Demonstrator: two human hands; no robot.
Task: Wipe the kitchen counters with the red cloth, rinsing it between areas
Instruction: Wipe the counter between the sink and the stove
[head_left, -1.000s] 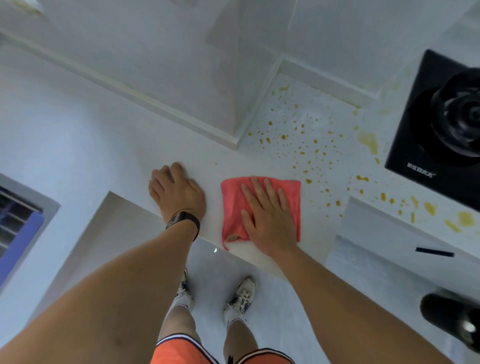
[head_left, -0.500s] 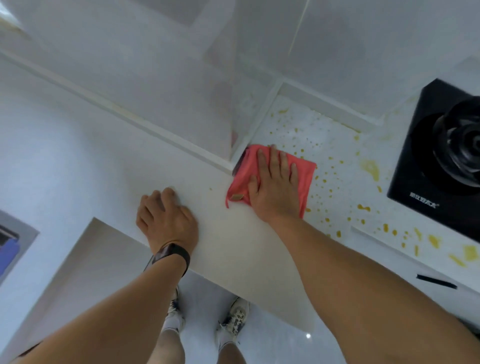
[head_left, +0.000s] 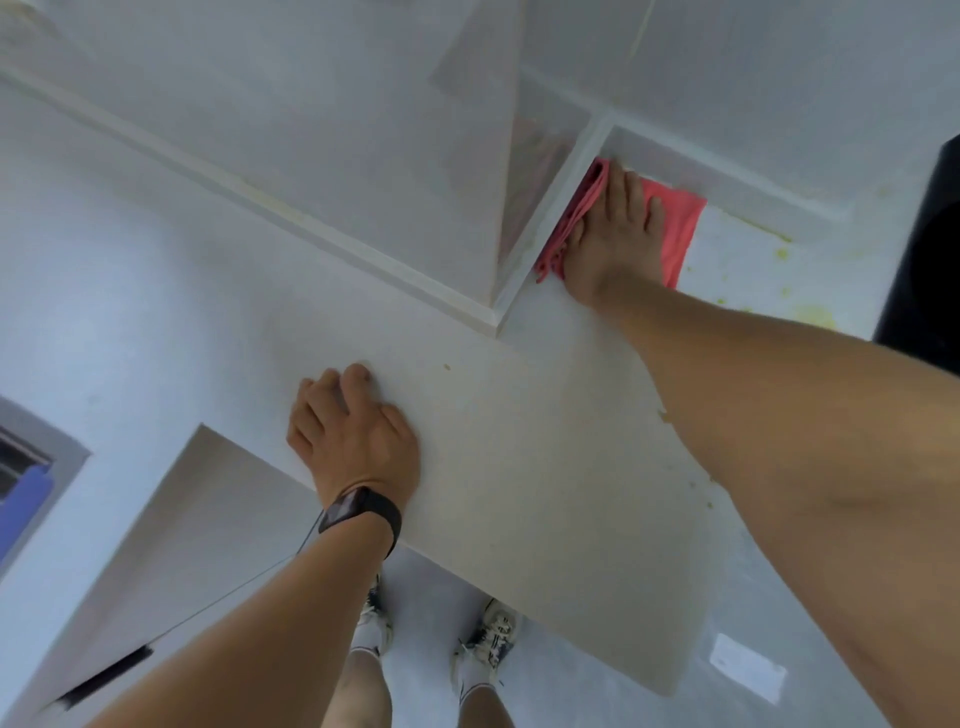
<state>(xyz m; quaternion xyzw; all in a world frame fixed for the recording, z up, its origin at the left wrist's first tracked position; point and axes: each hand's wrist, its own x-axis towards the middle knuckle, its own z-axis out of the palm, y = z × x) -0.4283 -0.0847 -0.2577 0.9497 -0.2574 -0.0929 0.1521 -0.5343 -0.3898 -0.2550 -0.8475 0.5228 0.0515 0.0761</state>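
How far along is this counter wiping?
Partly done. The counter beside the left hand, which rests flat on it, looks almost free of spots. The right hand presses the red cloth flat into the back corner. Left to do: the yellow splatters to the right of the cloth, near the black stove. No rinsing is in view.

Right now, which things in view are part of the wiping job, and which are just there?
Part of the job:
- red cloth, pressed flat into the counter corner
- right hand, flat on the cloth
- counter
- yellow splatter to the cloth's right

Just there:
- left hand, resting on the counter
- black wristband
- black stove at the right edge
- shoes on the floor
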